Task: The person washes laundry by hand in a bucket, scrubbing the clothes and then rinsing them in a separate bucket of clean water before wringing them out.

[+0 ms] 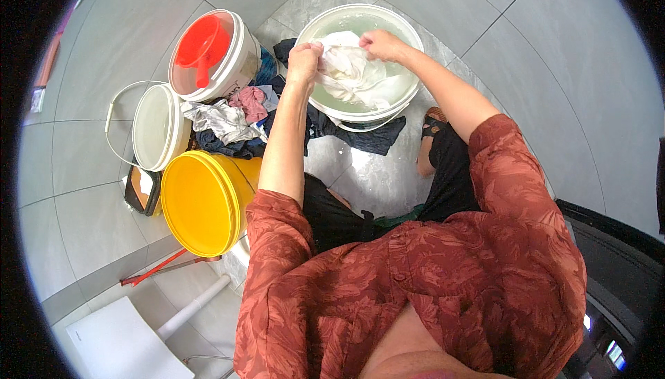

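A white cloth [357,78], bunched and wet, lies partly in the water of a large round white tub [309,31] in front of me. My left hand [305,60] is closed on its left edge, above the tub's left side. On the far right part of the same cloth, my right hand [382,45] is closed too, its fingers pinching the fabric. Between the two hands the cloth is raised and folded, while its lower part spreads through the water. The fingertips of both hands are partly hidden by the fabric.
Left of the tub lies a heap of clothes [225,121], some dark, one pink. Beyond it stand a white bucket [244,60] holding a red dipper [202,45], a smaller white bucket [154,126] and a yellow bucket [197,202]. Grey tiled walls [547,67] close in behind and right.
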`<state>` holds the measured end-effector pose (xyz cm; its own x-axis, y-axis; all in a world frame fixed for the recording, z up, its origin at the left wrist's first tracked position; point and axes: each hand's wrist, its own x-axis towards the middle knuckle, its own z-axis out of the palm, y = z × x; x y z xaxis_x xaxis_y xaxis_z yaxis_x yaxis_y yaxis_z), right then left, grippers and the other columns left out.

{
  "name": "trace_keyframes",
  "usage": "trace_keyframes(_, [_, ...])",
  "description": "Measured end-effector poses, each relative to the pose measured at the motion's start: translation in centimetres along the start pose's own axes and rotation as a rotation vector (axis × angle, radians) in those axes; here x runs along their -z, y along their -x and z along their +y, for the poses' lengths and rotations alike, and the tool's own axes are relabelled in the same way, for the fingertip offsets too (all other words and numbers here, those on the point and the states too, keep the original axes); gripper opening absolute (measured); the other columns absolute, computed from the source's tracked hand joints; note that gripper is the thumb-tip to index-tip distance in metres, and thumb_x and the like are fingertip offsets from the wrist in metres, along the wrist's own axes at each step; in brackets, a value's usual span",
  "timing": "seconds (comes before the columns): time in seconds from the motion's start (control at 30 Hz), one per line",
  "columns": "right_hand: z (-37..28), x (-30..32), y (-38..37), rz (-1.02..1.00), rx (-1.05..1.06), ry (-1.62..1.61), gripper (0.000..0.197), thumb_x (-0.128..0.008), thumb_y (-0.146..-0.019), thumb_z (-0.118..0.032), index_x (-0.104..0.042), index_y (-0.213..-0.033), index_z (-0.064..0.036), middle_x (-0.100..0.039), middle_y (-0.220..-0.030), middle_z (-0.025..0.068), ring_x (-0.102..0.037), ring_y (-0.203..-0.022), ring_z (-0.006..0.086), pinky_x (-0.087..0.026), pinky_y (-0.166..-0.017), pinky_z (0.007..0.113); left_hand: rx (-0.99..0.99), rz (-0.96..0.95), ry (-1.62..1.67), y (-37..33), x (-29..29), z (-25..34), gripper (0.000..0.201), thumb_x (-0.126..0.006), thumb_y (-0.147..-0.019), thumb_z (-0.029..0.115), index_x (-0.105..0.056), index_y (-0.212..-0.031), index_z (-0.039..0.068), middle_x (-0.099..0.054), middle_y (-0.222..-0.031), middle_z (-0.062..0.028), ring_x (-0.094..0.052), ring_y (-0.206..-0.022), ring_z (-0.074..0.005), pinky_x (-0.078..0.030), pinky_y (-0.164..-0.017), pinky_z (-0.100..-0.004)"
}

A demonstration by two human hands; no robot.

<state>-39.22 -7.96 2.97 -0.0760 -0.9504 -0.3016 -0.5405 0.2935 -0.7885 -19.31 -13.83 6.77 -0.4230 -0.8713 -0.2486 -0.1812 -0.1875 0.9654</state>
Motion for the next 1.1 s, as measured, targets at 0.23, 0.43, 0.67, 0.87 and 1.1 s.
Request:
trace_keyframes(0.23, [1.5, -1.0, 0.1, 0.077, -0.128, 0.595, 0.034, -0.065, -0.063, -0.034, -0.063, -0.089, -0.0118, -0.062, -0.086, 0.0093, -0.059, -0.082, 0.0265, -0.046, -0.070, 0.038, -0.114, -0.136, 0.499, 2.0, -0.2, 3.5, 0.014, -0.054, -0.082, 0.015, -0.060, -0.080, 0.003, -0.059, -0.072, -0.0031, -0.054, -0.064, -0.0121, -0.042, -0.059, -0.0238])
trace_keyframes(0.43, [0.7, 2.8, 0.9, 0.098, -0.203, 0.336, 0.039, -0.064, -0.069, -0.036, -0.062, -0.089, -0.0020, -0.063, -0.084, 0.0142, -0.062, -0.076, 0.0252, -0.050, -0.064, 0.038, -0.084, -0.084, 0.435, 1.8, 2.9, 4.3, 0.017, -0.069, -0.072, 0.015, -0.056, -0.073, 0.002, -0.057, -0.066, -0.0042, -0.053, -0.055, -0.0122, -0.041, -0.051, -0.0245])
trace_keyframes(0.67, [-1.7, 6.2, 2.0, 0.382, -0.088, -0.952, 0.018, -0.052, -0.080, -0.012, -0.057, -0.087, 0.0030, -0.061, -0.076, 0.0127, -0.059, -0.054, 0.0207, -0.053, -0.048, 0.038, -0.254, 0.222, -0.886, 1.3, 1.5, 1.3, 0.032, -0.064, -0.064, 0.030, -0.063, -0.075, 0.000, -0.061, -0.074, -0.0216, -0.062, -0.073, -0.0330, -0.048, -0.067, -0.0398])
trace_keyframes(0.87, [-7.2, 6.8, 4.9, 0.336, 0.148, -1.199, 0.020, -0.053, -0.083, -0.016, -0.057, -0.087, 0.0025, -0.059, -0.074, 0.0068, -0.057, -0.060, 0.0156, -0.050, -0.053, 0.029, -0.551, 0.391, -0.964, 2.8, -2.3, 2.2, 0.024, -0.059, -0.074, 0.026, -0.063, -0.081, 0.003, -0.061, -0.079, -0.0214, -0.059, -0.077, -0.0361, -0.046, -0.070, -0.0409])
trace_keyframes(1.1, [-4.8, 7.0, 3.9, 0.414, 0.100, -0.322, 0.016, -0.060, -0.075, -0.018, -0.060, -0.075, -0.0022, -0.059, -0.069, 0.0035, -0.054, -0.058, 0.0117, -0.043, -0.052, 0.027, -0.610, 0.625, -0.373, -0.2, 0.0, 2.4, 0.018, -0.055, -0.076, 0.013, -0.060, -0.087, -0.001, -0.061, -0.073, -0.0171, -0.059, -0.066, -0.0240, -0.045, -0.064, -0.0347])
